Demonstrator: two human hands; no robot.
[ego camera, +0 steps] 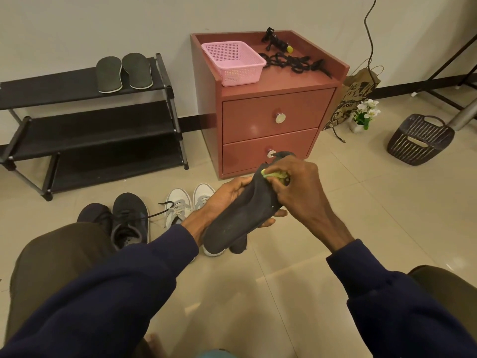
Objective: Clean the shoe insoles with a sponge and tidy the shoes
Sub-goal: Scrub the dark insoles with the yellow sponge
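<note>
The person is sitting over the floor and scrubbing a dark insole (pixel 237 215) held up in front of the knees. The left hand (pixel 227 200) is cradling it from underneath, its fingers (pixel 278 214) curling round the far edge and the thumb lying along the near edge. The right hand (pixel 296 187) is pinching a small yellow-green sponge (pixel 273 174) in bunched fingers and pressing it against the upper end of the insole, so the wiping step is under way.

Two more insoles (pixel 124 72) are lying side by side on the top shelf of the black shoe rack (pixel 90 130); whether those are already cleaned cannot be told. A pair of black shoes (pixel 129 218) and a pair of white shoes (pixel 188 202) are waiting on the floor just beyond the hands, one lace trailing loose. A pink basket (pixel 232 63) and a tangle of black laces (pixel 291 62) are sitting on the red cabinet (pixel 271 117).

The sponge is working only the top part, so the next move is probably calling for strokes down toward the heel end, with the left hand keeping the soft insole from bending. After that it will likely be going either onto the rack or back into a shoe.
</note>
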